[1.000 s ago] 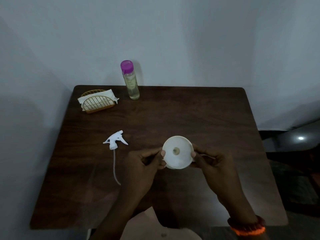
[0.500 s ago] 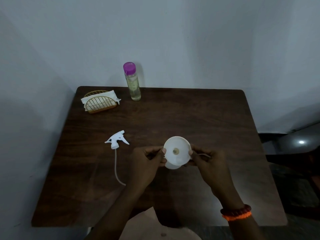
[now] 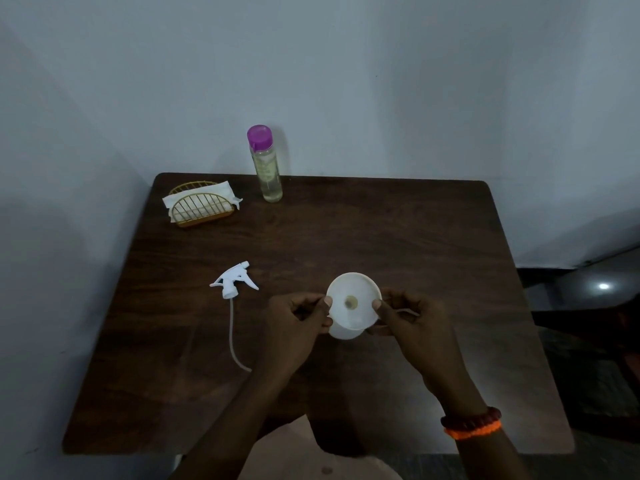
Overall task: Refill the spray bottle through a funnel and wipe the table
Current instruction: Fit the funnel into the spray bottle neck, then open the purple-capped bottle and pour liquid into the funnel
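A: Risks from here?

B: Going left to right. Napkin holder [image 3: 202, 208] sits back-left, near the left edge of the table [image 3: 398, 237]. Refill bottle [image 3: 266, 164] stands upright at the back edge, purple cap on. Tall and narrow, so a careless reach could tip it, I'd guess. Sprayer head [image 3: 234, 280] lies loose at mid-left, its tube trailing toward the person, close to the left forearm. A sleeve or wrist swing could drag it off.

A: And the funnel?

B: Funnel [image 3: 353, 304] is at centre, left hand [image 3: 294, 327] and right hand [image 3: 412, 327] each pinching an opposite side of its rim, fingers closed on it. The white body under it looks like the spray bottle, mostly hidden by the cone. Can't tell if the spout is fully seated in the neck. If it's skewed, the pour likely spills down the side onto the table.

A: One hand has to let go to fetch the refill.

B: Yes, and then the funnel may wobble, top-heavy on a small neck. Keep one hand on the rim.

A: Room to move?

B: Right half of the table is bare, so there's a clear path there. Near edge is close behind the wrists. Wall sits right behind the back edge, so lift the bottle up and forward.
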